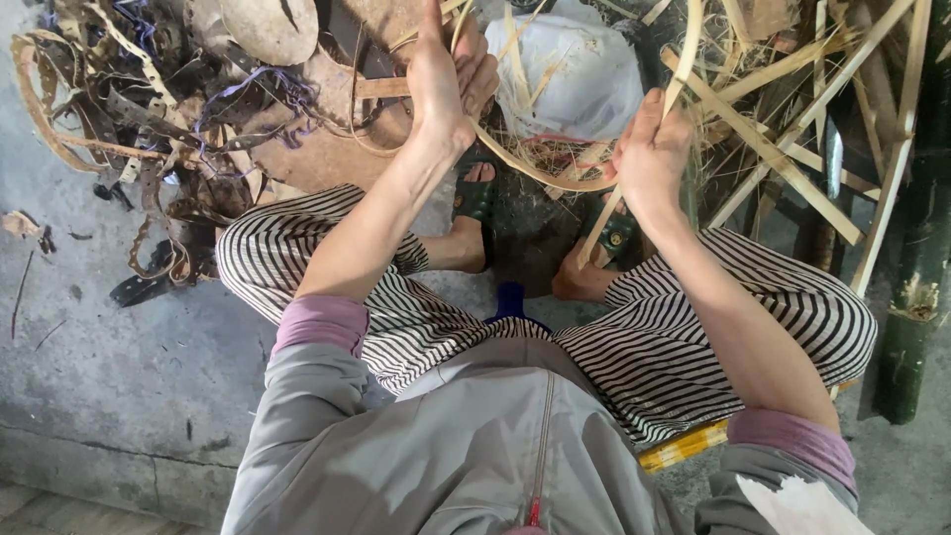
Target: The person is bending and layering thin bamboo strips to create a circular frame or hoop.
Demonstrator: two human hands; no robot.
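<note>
1. A grey concrete floor lies littered with strips and scraps.
2. A bent bamboo strip curves between both hands, above the feet.
3. The left hand is closed on one end.
4. The right hand grips the other.
5. A white bag lies behind; a green pole stands to the right.

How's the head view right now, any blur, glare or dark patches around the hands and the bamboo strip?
Head view: soft, even daylight with no hard shadows; the left hand and right hand are fairly sharp, gripping the curved bamboo strip. The white bag is bright, near washed out. The dark strip pile loses detail in shade. Edges bend slightly from the wide lens.
</note>
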